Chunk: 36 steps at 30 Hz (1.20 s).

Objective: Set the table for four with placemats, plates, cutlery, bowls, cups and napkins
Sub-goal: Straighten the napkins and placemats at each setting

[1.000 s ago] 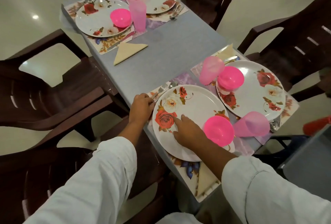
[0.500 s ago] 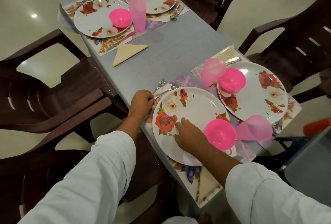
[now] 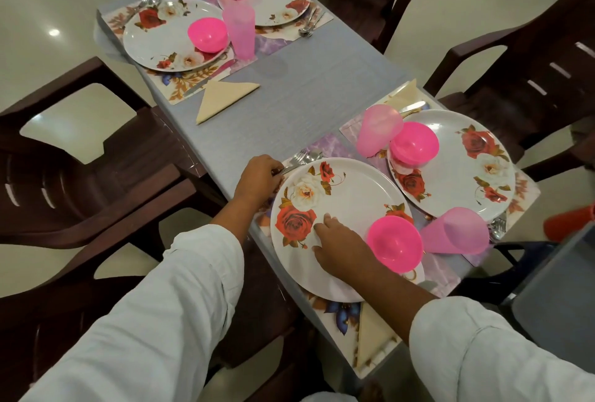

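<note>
Table (image 3: 306, 96): grey, bottom centre to upper left of the frame, four places laid.
Chairs (image 3: 96, 182): dark brown, both side edges, cut off.
Near plate (image 3: 347, 208): flowered, frame centre, on a placemat (image 3: 338, 313) mostly hidden beneath it.
Right hand (image 3: 341, 247): flat on this plate, fingers straight, grasping nothing.
Left hand (image 3: 257, 176): curled tight round metal handles by the plate's upper-left rim.
Bowl (image 3: 394, 245): pink, on the plate beside the right hand.
Cutlery (image 3: 302, 158): fork and spoon heads show; handles hidden in the grasp.
</note>
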Tool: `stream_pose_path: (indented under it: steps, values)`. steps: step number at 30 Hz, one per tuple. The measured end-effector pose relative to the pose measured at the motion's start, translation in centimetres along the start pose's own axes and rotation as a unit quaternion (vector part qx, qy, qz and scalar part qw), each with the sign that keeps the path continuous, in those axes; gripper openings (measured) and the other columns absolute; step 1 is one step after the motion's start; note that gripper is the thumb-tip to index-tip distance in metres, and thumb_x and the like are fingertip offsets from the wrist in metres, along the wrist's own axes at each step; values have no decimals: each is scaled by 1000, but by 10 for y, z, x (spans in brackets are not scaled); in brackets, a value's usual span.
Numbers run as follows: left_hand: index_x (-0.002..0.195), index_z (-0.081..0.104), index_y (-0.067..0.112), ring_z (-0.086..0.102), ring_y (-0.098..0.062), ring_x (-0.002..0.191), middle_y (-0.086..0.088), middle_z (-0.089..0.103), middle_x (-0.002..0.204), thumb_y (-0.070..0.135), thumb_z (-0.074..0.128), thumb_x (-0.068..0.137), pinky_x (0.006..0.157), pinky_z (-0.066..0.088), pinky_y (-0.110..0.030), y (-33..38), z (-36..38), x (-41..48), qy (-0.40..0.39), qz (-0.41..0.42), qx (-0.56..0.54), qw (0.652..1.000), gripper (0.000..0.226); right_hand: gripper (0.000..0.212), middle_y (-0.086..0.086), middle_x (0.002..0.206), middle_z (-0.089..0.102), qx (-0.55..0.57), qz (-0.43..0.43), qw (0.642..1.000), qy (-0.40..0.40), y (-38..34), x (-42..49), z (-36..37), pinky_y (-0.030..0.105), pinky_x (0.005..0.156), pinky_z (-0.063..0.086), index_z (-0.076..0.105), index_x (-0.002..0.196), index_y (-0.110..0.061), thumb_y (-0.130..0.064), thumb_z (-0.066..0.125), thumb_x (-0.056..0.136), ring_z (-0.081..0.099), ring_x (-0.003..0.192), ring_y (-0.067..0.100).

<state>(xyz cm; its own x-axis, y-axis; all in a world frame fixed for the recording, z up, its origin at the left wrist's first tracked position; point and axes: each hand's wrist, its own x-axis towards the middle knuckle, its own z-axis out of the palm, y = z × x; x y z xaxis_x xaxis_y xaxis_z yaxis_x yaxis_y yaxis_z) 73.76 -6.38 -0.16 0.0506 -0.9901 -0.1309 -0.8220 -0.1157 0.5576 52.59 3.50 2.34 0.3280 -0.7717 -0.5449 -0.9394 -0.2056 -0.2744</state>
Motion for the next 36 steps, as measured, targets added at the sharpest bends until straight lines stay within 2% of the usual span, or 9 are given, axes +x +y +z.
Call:
stream_pose_path:
  steps: [6, 14, 18, 21, 26, 29, 32, 34, 36]
  values:
    - [106, 77, 13, 61, -20, 90, -4, 68, 100, 20, 70, 91, 85, 55, -35, 7, 0, -4, 14, -45, -7, 999, 17, 47, 9, 166, 26, -5, -5, 1000, -1, 0, 0, -3, 41, 117, 36, 45, 146, -15, -33, 51, 104, 35, 148, 29]
    - [100, 75, 11, 63, -22, 87, -5, 67, 97, 17, 69, 92, 78, 53, -35, 9, -5, -10, 3, -74, -13, 997, 12, 57, 12, 165, 27, -2, -19, 1000, -1, -2, -2, -8, 43, 120, 31, 35, 154, -17, -36, 52, 103, 33, 149, 30]
    - [103, 73, 6, 56, -18, 81, -8, 65, 95, 16, 64, 96, 74, 48, -34, 12, -7, -16, 6, -67, -7, 998, 15, 55, 11, 159, 38, 14, -33, 999, 24, -3, -3, -18, 40, 118, 32, 37, 153, -16, -34, 53, 103, 40, 144, 28]
    - [102, 72, 4, 62, -24, 89, -9, 65, 101, 14, 58, 98, 78, 51, -37, 16, -11, -24, 30, -66, -11, 997, 17, 45, 8, 148, 50, 17, -44, 997, 55, -1, -9, -31, 37, 111, 40, 47, 144, -16, -33, 53, 103, 50, 133, 26]
    - [115, 68, 9, 60, -23, 102, -7, 65, 111, 18, 57, 99, 84, 48, -34, 45, -14, -42, 84, -18, -38, 996, 22, 34, 8, 126, 59, -1, -62, 991, 115, 13, -18, -58, 38, 92, 48, 56, 129, -13, -32, 53, 101, 58, 115, 29]
    - [111, 69, 13, 61, -23, 98, -6, 67, 105, 22, 58, 98, 86, 53, -41, 72, -7, -54, 94, 31, -38, 994, 19, 38, 9, 126, 59, -9, -62, 987, 151, 28, -22, -78, 40, 92, 49, 56, 130, -12, -35, 53, 100, 56, 117, 30]
    - [121, 67, 14, 59, -22, 108, -5, 67, 117, 24, 60, 98, 95, 46, -34, 108, 6, -68, 104, 63, -26, 992, 26, 40, 11, 132, 58, -38, -59, 981, 180, 50, -25, -100, 41, 95, 48, 56, 132, -13, -37, 51, 100, 55, 121, 31]
    - [121, 67, 13, 57, -23, 111, -4, 67, 119, 24, 61, 97, 96, 40, -30, 132, 16, -75, 112, 84, -14, 990, 27, 39, 12, 127, 60, -58, -68, 976, 200, 69, -27, -115, 42, 90, 49, 58, 126, -11, -38, 52, 99, 57, 118, 33]
    - [120, 67, 12, 58, -26, 111, -6, 67, 118, 30, 60, 95, 96, 40, -31, 155, 26, -77, 109, 91, 10, 990, 32, 37, 12, 119, 62, -72, -79, 971, 216, 91, -27, -131, 42, 84, 50, 60, 121, -11, -40, 54, 98, 60, 112, 34]
